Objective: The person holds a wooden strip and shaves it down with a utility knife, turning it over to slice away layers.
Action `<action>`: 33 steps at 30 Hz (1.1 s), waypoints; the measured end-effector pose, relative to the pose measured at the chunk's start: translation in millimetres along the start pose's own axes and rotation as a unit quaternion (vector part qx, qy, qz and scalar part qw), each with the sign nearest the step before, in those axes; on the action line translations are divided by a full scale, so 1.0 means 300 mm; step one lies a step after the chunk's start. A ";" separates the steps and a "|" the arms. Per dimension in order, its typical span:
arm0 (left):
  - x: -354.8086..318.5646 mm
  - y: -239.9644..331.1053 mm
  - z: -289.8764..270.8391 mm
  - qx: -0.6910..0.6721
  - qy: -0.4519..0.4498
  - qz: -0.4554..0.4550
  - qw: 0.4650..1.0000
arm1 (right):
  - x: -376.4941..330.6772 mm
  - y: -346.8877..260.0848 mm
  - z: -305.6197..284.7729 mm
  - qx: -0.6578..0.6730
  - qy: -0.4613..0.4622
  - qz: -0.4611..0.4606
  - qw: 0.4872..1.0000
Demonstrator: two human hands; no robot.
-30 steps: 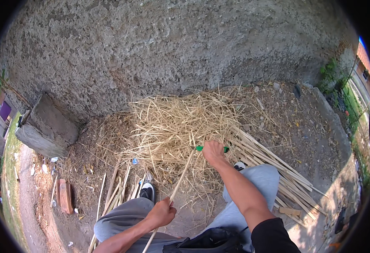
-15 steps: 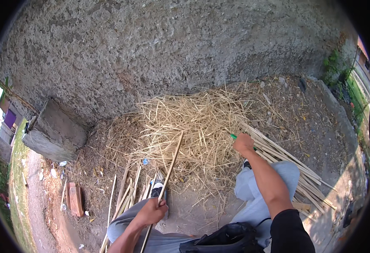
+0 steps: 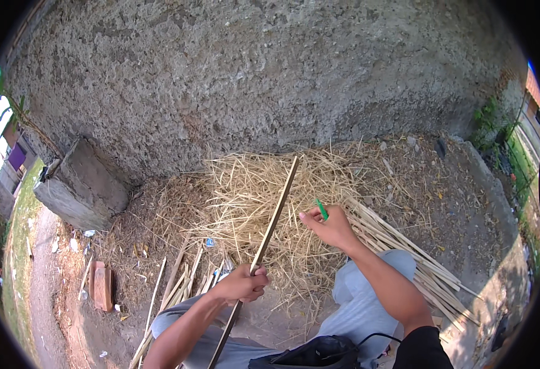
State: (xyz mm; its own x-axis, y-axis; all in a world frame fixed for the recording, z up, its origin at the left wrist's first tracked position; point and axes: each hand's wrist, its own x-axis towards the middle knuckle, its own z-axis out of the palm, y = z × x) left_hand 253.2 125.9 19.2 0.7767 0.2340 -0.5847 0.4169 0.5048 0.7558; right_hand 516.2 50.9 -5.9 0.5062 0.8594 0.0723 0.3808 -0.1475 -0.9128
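My left hand (image 3: 243, 285) is closed around a long, thin wooden strip (image 3: 277, 215), which slants up and away from my lap, its far end over the shavings. To its right, my right hand (image 3: 332, 229) grips a slim green-handled tool (image 3: 322, 210); its working end is hidden, so I cannot tell its exact kind. The right fingers are near the strip but apart from it. Below both hands spreads a heap of pale curled shavings (image 3: 245, 197) on the ground.
Light strips lie in a bundle (image 3: 417, 264) beside my right leg; more strips (image 3: 184, 283) lie by my left leg. A rough wall (image 3: 251, 74) rises behind the heap. At left are a concrete block (image 3: 91, 187) and a reddish brick (image 3: 102, 286). A black bag (image 3: 313, 355) sits at my lap.
My right hand has come up and left with the green-handled tool, closer to the strip. My left hand has risen and shifted right, lifting the strip's far end.
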 end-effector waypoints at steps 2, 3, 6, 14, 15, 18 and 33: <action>0.034 0.020 0.007 -0.016 -0.036 -0.011 0.999 | 0.014 0.021 0.053 0.057 0.002 0.021 0.998; 0.056 0.018 0.001 0.016 -0.044 0.001 0.999 | 0.016 0.004 0.075 0.114 0.007 0.030 0.993; 0.098 -0.003 0.004 -0.048 -0.078 -0.010 0.996 | 0.017 -0.025 0.101 0.184 -0.011 0.054 0.981; 0.107 -0.003 0.018 -0.040 -0.087 -0.018 0.995 | -0.011 -0.050 0.115 0.205 -0.010 0.075 0.976; 0.108 -0.002 0.021 -0.019 -0.081 -0.010 0.997 | -0.006 -0.044 0.111 0.223 -0.007 0.080 0.972; 0.094 -0.011 0.043 -0.002 -0.064 -0.010 0.998 | 0.017 -0.055 0.074 0.265 0.027 0.100 0.959; -0.611 -0.292 0.031 0.487 0.341 0.087 0.799 | 0.084 -0.083 -0.423 0.419 0.358 0.015 0.834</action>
State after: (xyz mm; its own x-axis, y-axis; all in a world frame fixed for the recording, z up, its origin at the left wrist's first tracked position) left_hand 78.6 31.1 63.0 0.5627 0.7969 -0.2197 0.7588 -0.3925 0.5198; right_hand 617.5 14.0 69.8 0.9523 0.3049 -0.0083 -0.1638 0.4882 -0.8572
